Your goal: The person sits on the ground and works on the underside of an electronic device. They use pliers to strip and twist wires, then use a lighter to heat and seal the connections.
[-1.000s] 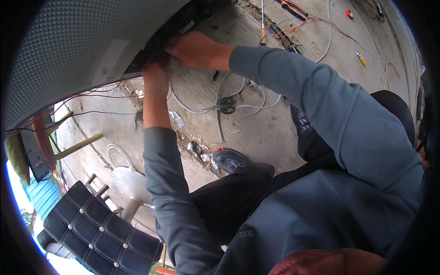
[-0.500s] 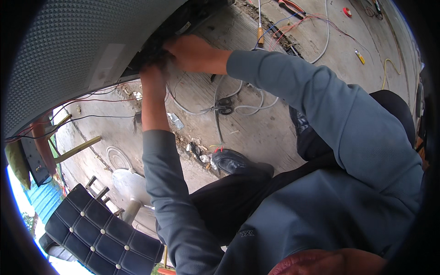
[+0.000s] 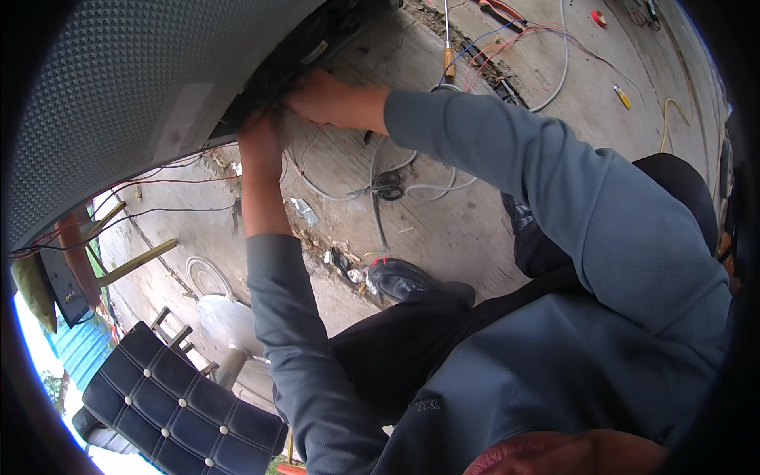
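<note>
Both my hands reach to the dark open edge of a large grey textured panel (image 3: 119, 87) at the upper left. My left hand (image 3: 260, 134) is at the shaded underside, its fingers hidden in shadow and smeared by motion. Beside it, my right hand (image 3: 317, 96) reaches in from the right; its fingertips disappear into the same dark recess. What either hand touches in there cannot be made out. Thin red and black wires (image 3: 170, 180) run along the panel's lower edge toward my left hand. Grey cable (image 3: 374, 162) lies on the ground below my right forearm.
Black-handled scissors (image 3: 388, 185) rest on the concrete among the cable. Farther off lie a screwdriver (image 3: 449, 62), red-handled pliers (image 3: 503, 14), a roll of red tape (image 3: 599, 18) and a small yellow tube (image 3: 621, 96). A black tufted chair (image 3: 178, 404) stands at the lower left.
My hands have shifted slightly at the panel's dark edge, the right one a little to the left. The view has moved slightly; the tools on the ground lie as before.
</note>
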A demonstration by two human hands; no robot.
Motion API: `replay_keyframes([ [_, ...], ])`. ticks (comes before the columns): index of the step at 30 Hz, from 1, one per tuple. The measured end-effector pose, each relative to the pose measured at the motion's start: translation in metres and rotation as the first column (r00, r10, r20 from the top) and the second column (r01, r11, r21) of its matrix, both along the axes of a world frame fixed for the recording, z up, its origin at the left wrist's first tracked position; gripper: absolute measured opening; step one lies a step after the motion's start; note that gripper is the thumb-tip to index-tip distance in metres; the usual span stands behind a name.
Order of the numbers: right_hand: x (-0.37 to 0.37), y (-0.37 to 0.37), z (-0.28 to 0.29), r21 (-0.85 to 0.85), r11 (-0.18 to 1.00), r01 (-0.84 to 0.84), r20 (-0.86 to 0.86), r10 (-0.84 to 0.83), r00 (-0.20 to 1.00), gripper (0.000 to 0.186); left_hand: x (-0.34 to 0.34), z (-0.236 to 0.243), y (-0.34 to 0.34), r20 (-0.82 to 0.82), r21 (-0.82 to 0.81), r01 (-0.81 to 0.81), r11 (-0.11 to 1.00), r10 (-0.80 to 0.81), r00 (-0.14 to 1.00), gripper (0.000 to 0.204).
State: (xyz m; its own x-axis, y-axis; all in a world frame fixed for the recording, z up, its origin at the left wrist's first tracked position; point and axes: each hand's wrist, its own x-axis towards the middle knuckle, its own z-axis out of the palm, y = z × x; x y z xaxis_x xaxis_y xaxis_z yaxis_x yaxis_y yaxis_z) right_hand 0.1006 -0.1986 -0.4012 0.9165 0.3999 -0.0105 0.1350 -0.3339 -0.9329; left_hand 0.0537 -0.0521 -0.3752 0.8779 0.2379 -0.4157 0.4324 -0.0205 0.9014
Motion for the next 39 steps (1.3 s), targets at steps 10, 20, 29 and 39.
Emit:
replay_keyframes([
  [10,-0.006,-0.016,0.036,-0.314,0.942,-0.118,0.54,0.28,0.794,0.02,0.0,0.021,0.017,-0.118,-0.192,-0.119,0.974,0.097,0.988,0.006],
  [20,-0.002,0.017,0.028,0.269,0.941,0.205,-0.703,0.046,0.71,0.014,-0.002,0.023,0.036,-0.034,0.053,0.021,0.998,-0.019,0.999,0.009],
  [29,-0.048,0.018,0.029,0.288,0.826,0.484,-0.826,-0.042,0.563,0.012,-0.016,0.047,0.033,-0.128,0.038,-0.262,0.964,0.265,0.956,0.02],
  [39,-0.022,0.007,-0.011,0.237,0.736,0.634,-0.694,-0.329,0.64,0.019,-0.028,0.021,0.033,-0.046,0.106,-0.346,0.932,0.352,0.935,0.014],
])
